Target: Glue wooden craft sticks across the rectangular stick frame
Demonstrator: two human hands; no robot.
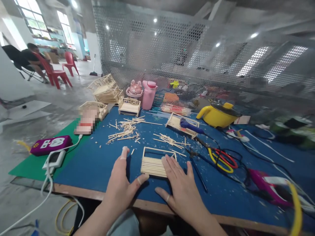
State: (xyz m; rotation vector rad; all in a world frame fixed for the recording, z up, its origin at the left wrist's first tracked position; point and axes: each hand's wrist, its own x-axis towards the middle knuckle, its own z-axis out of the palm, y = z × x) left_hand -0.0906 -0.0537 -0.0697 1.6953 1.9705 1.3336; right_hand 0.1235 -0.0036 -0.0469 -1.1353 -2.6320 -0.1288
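Observation:
A small rectangular frame of pale wooden sticks (154,165), partly filled with parallel slats, lies flat on the blue mat (95,170). My right hand (180,185) rests its fingers on the frame's right part, with the thumb spread apart. To the left of the frame is my left hand (125,180), open, its thumb tip by the frame's lower left corner. Tape or a cover wraps some fingertips. Loose sticks (169,141) lie behind the frame, and another pile (125,129) is further left.
Pliers (193,153), scissors (221,160) and a blue glue gun (190,126) on a stick model lie to the right. A yellow pot (218,116), pink bottle (149,95) and small wooden models (129,106) stand behind. At left are a phone (86,121) and power strip (55,160).

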